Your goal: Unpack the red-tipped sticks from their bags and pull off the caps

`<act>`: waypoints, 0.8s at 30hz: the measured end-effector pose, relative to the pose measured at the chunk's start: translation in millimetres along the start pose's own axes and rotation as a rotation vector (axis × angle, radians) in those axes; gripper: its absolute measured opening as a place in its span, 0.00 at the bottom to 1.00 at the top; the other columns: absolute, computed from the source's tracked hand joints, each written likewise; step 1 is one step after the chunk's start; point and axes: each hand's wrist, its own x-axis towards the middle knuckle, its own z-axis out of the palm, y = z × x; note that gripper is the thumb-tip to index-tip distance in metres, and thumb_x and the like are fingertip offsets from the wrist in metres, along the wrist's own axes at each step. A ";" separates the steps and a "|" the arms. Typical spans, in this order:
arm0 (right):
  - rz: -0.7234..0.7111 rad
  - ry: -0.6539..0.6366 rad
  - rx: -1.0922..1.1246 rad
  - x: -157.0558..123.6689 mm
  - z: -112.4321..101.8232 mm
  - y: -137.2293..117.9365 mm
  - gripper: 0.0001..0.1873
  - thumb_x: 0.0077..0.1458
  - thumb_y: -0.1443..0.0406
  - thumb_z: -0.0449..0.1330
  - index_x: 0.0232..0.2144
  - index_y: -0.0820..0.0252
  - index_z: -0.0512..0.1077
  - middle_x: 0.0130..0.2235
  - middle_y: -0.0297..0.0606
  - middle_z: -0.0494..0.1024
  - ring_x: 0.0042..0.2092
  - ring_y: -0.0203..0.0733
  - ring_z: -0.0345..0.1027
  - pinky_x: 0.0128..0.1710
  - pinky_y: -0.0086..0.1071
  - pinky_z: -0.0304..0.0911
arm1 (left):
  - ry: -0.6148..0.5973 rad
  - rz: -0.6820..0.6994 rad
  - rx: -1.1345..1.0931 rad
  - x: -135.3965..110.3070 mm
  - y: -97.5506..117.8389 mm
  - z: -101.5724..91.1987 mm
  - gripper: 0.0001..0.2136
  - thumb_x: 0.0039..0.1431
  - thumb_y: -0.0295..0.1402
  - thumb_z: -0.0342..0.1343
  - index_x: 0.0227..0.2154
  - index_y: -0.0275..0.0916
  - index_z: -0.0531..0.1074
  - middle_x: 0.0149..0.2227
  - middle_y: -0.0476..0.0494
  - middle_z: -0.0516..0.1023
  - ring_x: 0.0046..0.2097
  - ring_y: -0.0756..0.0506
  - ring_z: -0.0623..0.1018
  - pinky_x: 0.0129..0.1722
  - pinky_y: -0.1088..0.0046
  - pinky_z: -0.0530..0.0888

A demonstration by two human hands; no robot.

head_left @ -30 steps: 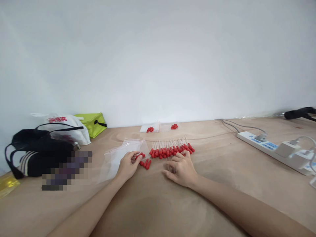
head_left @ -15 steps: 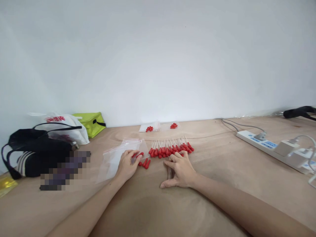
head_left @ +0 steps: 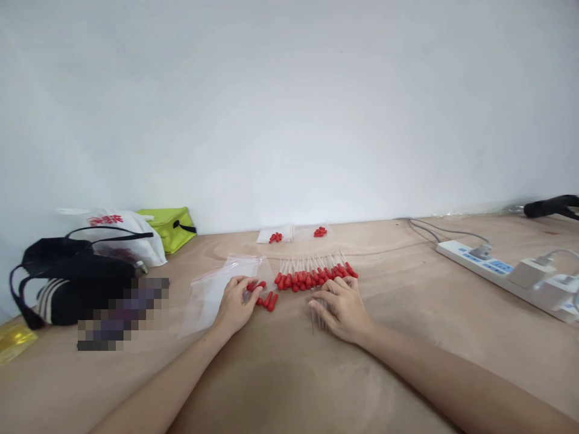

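Note:
My left hand rests at the front edge of the clear zip bags, its thumb and fingers curled round a red rubber bulb. More loose red bulbs lie just right of its thumb. A row of droppers, thin pale tubes with red bulbs toward me, spreads beyond my hands. My right hand is closed at the near side of that row, its thumb and fingers on several thin clear tubes. The palm hides part of these tubes.
Flat clear zip bags lie left of my left hand. Two small bags with red bulbs sit by the wall. A power strip with plugs and cables stands right. A black bag and a green bag are left.
My right thumb has come in from its spread position toward the fingers, closing on the thin tubes. My left hand stays by the red bulbs. The whole view has shifted slightly.

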 end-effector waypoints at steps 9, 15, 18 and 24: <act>0.100 0.093 0.054 -0.2 -2.0 5.5 0.22 0.60 0.63 0.41 0.21 0.60 0.67 0.25 0.33 0.67 0.32 0.34 0.57 0.38 0.35 0.44 | -0.014 -0.012 -0.007 0.4 0.0 2.2 0.12 0.54 0.39 0.48 0.33 0.39 0.73 0.35 0.43 0.70 0.40 0.44 0.71 0.39 0.66 0.70; 0.116 0.075 0.016 0.2 -2.1 3.1 0.16 0.58 0.63 0.46 0.25 0.58 0.70 0.26 0.33 0.68 0.32 0.35 0.57 0.38 0.35 0.43 | -0.009 -0.002 0.016 0.5 0.6 1.7 0.14 0.56 0.39 0.45 0.34 0.39 0.73 0.35 0.43 0.70 0.40 0.44 0.70 0.40 0.66 0.69; 0.109 0.079 0.009 0.3 -2.2 2.7 0.13 0.56 0.62 0.49 0.26 0.56 0.71 0.27 0.33 0.69 0.33 0.35 0.58 0.38 0.35 0.43 | 0.078 0.078 0.100 -1.3 5.1 0.9 0.13 0.56 0.38 0.46 0.33 0.39 0.73 0.36 0.42 0.70 0.41 0.43 0.69 0.43 0.64 0.67; 0.126 0.099 0.008 -0.1 -1.7 6.5 0.14 0.56 0.63 0.48 0.25 0.57 0.71 0.27 0.33 0.69 0.33 0.35 0.58 0.38 0.35 0.43 | 0.070 0.284 0.208 -4.3 22.8 0.1 0.11 0.57 0.35 0.46 0.35 0.39 0.72 0.38 0.43 0.73 0.41 0.43 0.70 0.43 0.63 0.64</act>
